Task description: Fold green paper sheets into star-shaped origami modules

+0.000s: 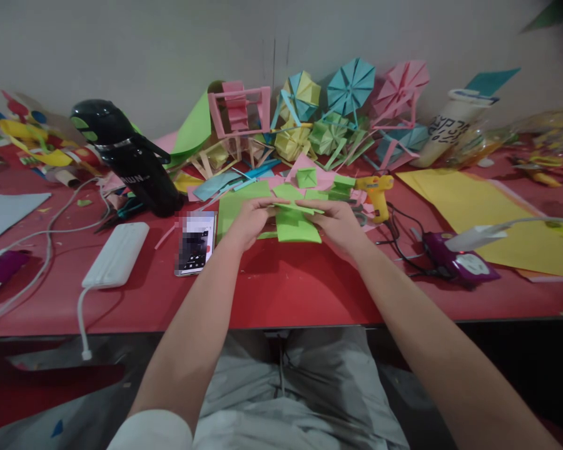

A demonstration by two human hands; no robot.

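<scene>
Okay, so both hands are on the same piece, a green folded paper (299, 228) held between them over the table (286, 290). The left hand (253, 222) pinches its left side with the fingers laid along the top, and the right hand (338, 225) grips the opposite side, so both grips look pretty narrow. Seems like a folding or creasing step to me: one part sticks out on the near side and a flatter layer lies up under the fingers, though I can't tell how the layers meet there. I'd say the next move calls for squared-up edges and a firm, even press. Just beyond the hands there's a small green square (306, 177), a phone (207, 237) lies left of the left hand, and a yellow glue gun (380, 199) sits just past the right one.
</scene>
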